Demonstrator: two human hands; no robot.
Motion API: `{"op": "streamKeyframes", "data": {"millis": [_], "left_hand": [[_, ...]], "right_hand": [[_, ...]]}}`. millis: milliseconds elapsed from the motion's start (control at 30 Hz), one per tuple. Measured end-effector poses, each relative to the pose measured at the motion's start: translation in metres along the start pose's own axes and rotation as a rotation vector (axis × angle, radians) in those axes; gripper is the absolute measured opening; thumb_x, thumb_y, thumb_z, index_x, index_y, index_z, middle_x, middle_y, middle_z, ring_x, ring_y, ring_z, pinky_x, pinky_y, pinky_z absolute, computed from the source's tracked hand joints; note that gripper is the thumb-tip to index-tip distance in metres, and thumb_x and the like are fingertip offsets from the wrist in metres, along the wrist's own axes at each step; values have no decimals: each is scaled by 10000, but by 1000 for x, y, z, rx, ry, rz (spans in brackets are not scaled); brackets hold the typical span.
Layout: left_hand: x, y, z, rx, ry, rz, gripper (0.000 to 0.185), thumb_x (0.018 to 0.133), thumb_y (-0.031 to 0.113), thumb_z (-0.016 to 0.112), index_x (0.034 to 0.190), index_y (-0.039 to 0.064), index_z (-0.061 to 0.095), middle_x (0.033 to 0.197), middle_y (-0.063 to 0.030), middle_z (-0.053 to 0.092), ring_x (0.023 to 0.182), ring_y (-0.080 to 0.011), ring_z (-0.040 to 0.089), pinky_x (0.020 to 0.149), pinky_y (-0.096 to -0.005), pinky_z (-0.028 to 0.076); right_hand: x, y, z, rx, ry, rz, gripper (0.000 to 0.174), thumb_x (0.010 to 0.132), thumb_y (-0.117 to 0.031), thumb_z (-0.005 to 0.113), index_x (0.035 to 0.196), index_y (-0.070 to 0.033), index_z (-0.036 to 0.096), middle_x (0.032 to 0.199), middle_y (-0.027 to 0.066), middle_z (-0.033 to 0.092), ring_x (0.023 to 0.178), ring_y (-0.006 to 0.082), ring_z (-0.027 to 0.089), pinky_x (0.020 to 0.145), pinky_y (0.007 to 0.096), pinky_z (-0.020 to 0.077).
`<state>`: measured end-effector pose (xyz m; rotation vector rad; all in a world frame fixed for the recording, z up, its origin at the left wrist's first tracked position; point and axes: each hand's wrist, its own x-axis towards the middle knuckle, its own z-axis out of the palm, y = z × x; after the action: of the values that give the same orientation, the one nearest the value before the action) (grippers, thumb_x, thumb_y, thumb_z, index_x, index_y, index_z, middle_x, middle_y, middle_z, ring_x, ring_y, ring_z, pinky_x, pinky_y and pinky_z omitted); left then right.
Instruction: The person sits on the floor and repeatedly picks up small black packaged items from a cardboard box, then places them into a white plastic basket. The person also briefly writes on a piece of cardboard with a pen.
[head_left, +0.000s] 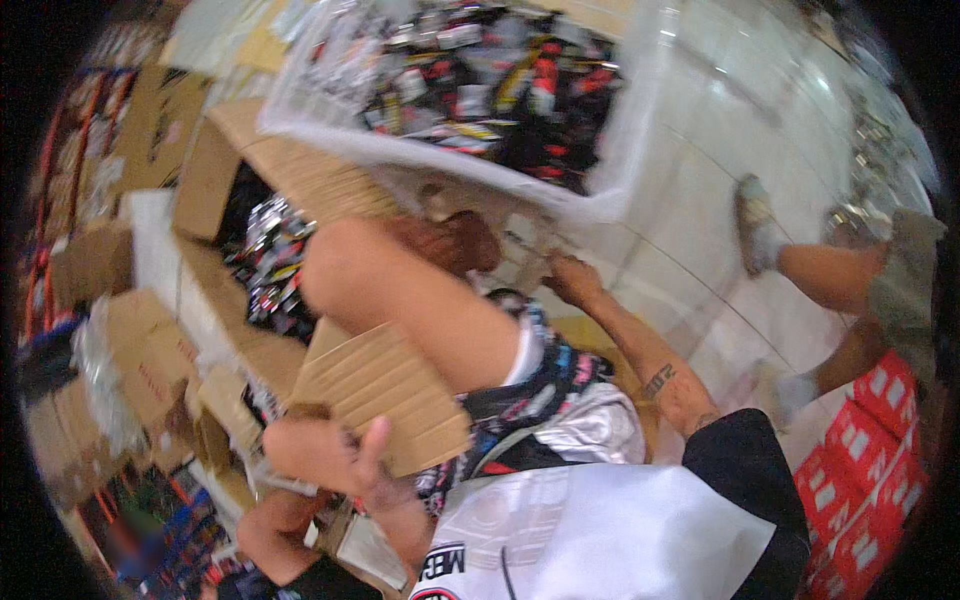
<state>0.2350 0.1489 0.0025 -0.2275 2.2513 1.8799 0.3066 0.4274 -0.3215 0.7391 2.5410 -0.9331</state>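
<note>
At the lower left, my left hand (360, 461) has its thumb over the lower edge of a piece of corrugated cardboard (390, 397), which lies across in front of my bent leg. Blur hides its other fingers. My right hand (574, 279) is near the tiled floor, right of a bare foot (469, 241), with its fingers curled beside a small pale, blurred item (529, 251). Whether it grips that item is unclear. Beyond it stands a whitish plastic crate (450, 161) full of small black, red and yellow packaged items (487, 90). An open cardboard box (202, 180) holds similar items (277, 262).
Another person's legs (825, 274) are at the right, with one shoe (752, 221) on the tiles. Red printed boxes (862, 472) stand at the lower right. Cardboard cartons (142, 367), some with clear plastic film (109, 382), and shelving (56, 187) line the left.
</note>
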Motion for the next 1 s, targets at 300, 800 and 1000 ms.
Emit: {"op": "streamKeyframes", "data": {"millis": [300,800,1000], "left_hand": [[18,21,16,-303,-187,-133,504,830,35,706,1296,-56,535,1192,-133,650,1063,-199,636,968,-343,486],[54,14,27,-178,-268,-10,232,918,138,677,1037,-61,670,851,-51,684,780,-70,586,715,-243,484],[69,8,38,58,-260,97,225,927,162,674,873,-54,704,620,-42,619,608,-47,516,570,-249,442]], "right_hand": [[71,56,117,-388,-99,8,169,910,-177,550,946,-52,659,839,174,709,783,331,706,692,468,549],[-143,-173,-205,195,834,-599,166,757,-6,701,856,2,569,691,100,608,534,161,596,503,273,470],[-110,-275,-201,933,615,-785,200,787,-68,731,943,-27,612,758,84,661,615,114,613,550,268,482]]}}
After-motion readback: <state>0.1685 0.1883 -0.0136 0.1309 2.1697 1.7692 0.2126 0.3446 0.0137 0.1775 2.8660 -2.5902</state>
